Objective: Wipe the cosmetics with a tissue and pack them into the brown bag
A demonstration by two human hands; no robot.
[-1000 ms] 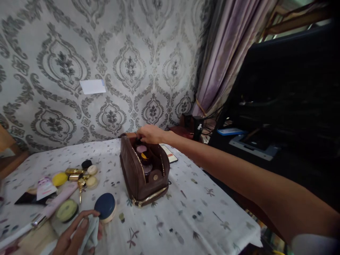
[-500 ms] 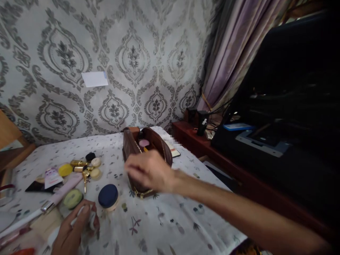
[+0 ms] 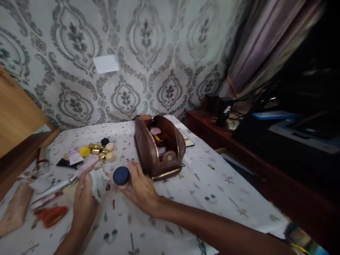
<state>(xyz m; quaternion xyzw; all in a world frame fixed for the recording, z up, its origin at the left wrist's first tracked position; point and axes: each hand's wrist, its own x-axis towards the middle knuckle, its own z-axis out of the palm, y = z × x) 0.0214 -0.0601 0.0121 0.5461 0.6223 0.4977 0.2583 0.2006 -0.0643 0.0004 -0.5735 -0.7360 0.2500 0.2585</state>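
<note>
My right hand (image 3: 142,187) curls round the right side of a jar with a dark blue lid (image 3: 121,176). Its thumb and fingers touch the jar, which stands on the cloth. A crumpled white wipe (image 3: 98,181) is in my left hand (image 3: 86,198), closed on it to the left of the jar. Behind my right hand stands a brown cosmetic bag (image 3: 148,156), unzipped, with a pink-topped item (image 3: 155,131) and an amber jar (image 3: 159,140) inside. Part of the bag's contents is hidden by its wall.
At the left lie several cosmetics: a yellow round pot (image 3: 85,151), a black lid (image 3: 105,141), cream pots (image 3: 109,156), a pink tube (image 3: 87,165), an orange clip (image 3: 54,216) and a beige tube (image 3: 16,205). A patterned wall rises behind; a dark red desk (image 3: 207,127) stands right.
My right hand has moved from over the bag down to the blue-lidded jar. The bag's opening now shows. My left hand still holds the wipe; the view has shifted.
</note>
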